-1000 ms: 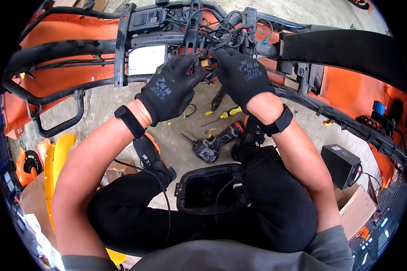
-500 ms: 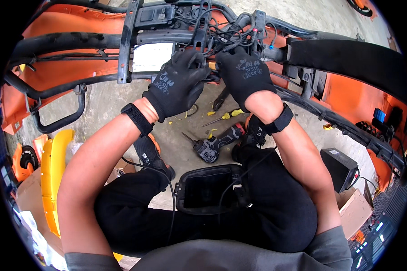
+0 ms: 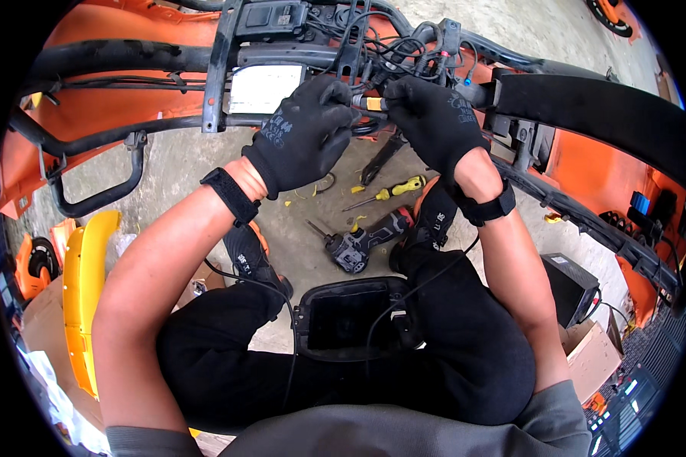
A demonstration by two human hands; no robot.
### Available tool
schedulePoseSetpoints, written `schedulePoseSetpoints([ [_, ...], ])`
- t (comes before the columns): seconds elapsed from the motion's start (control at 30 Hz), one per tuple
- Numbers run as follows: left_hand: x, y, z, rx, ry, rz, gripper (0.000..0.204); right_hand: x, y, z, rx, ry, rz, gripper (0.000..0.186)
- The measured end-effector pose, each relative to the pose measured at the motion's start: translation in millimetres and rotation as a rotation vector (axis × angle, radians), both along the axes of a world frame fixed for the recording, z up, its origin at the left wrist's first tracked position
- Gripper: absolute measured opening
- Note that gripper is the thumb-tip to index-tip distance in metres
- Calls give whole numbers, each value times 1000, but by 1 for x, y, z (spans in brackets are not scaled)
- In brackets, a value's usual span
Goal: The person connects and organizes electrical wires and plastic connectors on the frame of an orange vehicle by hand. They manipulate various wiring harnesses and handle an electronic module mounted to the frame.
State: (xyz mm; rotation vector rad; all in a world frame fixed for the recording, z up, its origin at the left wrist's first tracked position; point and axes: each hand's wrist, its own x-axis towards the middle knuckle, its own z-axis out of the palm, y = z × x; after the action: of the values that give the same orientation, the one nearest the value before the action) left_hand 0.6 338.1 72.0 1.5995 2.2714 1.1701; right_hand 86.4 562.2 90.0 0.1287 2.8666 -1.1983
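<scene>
My left hand (image 3: 303,135) and my right hand (image 3: 437,116), both in black work gloves, are closed on opposite ends of a dark cable connector with a yellow-orange band (image 3: 373,103). The band shows between the fingertips, while the gloves hide both ends. Just behind it, a tangle of black cables (image 3: 404,55) is bundled on the black tube frame (image 3: 122,55) of a vehicle with orange body panels. A white label sheet (image 3: 261,88) sits on the frame beside my left hand.
Between my feet, a cordless power driver (image 3: 351,251) and a yellow-handled screwdriver (image 3: 395,191) lie on the concrete floor. Nearer stands an open black bin (image 3: 351,356). A yellow panel (image 3: 84,301) is at left; a black box (image 3: 568,283) and cardboard box (image 3: 591,358) are at right.
My right hand has shifted right, away from my left, uncovering the banded connector between them. The frame sits slightly further right in view.
</scene>
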Motion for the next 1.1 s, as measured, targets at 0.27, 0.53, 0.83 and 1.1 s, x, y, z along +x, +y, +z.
schedulePoseSetpoints([
  [0.27, 2, 6, 0, -65, -115, 177, 25, 0, 9, -1, -83, 24, 106, 12],
  [0.53, -5, 20, -10, -91, 73, 236, 31, -3, 5, -18, -309, 173, -51, 12],
  [0.83, -3, 42, 4, -126, 272, 109, 31, -7, 19, -18, -585, -113, -170, 21],
  [1.1, -19, 42, -2, -260, 65, 60, 31, -3, 10, -5, -601, -61, -155, 12],
])
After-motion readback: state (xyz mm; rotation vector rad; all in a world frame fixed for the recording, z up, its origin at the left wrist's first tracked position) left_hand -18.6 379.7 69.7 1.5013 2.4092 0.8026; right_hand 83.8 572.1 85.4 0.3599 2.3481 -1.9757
